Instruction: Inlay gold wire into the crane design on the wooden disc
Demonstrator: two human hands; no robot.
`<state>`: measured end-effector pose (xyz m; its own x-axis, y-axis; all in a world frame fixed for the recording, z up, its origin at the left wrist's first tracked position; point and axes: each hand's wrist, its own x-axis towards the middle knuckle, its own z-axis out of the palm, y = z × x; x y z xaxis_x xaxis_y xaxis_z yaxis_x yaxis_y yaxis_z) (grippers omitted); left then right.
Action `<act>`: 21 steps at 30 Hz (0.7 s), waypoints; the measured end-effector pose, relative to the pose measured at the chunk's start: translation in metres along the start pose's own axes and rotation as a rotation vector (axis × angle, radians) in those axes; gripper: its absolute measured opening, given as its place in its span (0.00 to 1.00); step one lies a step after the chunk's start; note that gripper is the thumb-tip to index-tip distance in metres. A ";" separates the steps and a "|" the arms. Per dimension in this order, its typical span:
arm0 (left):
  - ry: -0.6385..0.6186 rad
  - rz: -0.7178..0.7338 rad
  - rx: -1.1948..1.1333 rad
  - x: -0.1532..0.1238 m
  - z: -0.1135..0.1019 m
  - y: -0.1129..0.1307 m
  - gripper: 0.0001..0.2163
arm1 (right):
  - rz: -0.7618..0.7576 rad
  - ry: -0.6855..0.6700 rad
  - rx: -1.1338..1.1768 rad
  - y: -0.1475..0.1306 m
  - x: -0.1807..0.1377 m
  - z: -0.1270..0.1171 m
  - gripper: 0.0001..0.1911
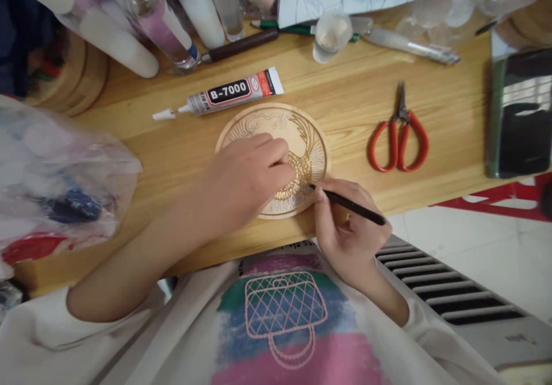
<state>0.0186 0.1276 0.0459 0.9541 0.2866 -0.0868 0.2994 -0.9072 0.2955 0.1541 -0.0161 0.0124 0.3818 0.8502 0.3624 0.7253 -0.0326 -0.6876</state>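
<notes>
A round wooden plate (326, 161) with a raised rim lies on the table, its face drawn with fine lines. Gold wire (305, 169) covers part of that drawing in scale-like loops and long curves. My left hand (252, 169) rests over the plate's left half, fingers curled in a pinch; what they hold is hidden. In my right hand (349, 224), at the lower right rim, is a slim black tool that looks like tweezers (356, 207), its tip at the gold wire.
A B-7000 glue tube (235, 92) lies behind the plate. Red-handled pliers or snips (401, 135) and a phone (521, 112) lie to the right. Bottles (161, 26), a small cup (331, 35) and pens line the back. A plastic bag (64, 166) sits left.
</notes>
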 end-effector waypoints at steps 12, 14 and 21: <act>-0.076 0.066 -0.138 0.035 -0.003 -0.026 0.10 | 0.017 -0.023 -0.010 -0.001 0.003 -0.002 0.09; -0.098 0.056 -0.150 0.037 -0.004 -0.026 0.10 | 0.013 -0.020 -0.010 -0.001 0.003 -0.002 0.09; -0.152 0.029 -0.134 0.040 -0.006 -0.025 0.10 | -0.013 -0.012 0.004 0.000 0.003 -0.002 0.09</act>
<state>0.0494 0.1635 0.0408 0.9554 0.2018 -0.2157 0.2777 -0.8627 0.4227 0.1564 -0.0148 0.0142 0.3658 0.8567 0.3637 0.7278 -0.0197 -0.6855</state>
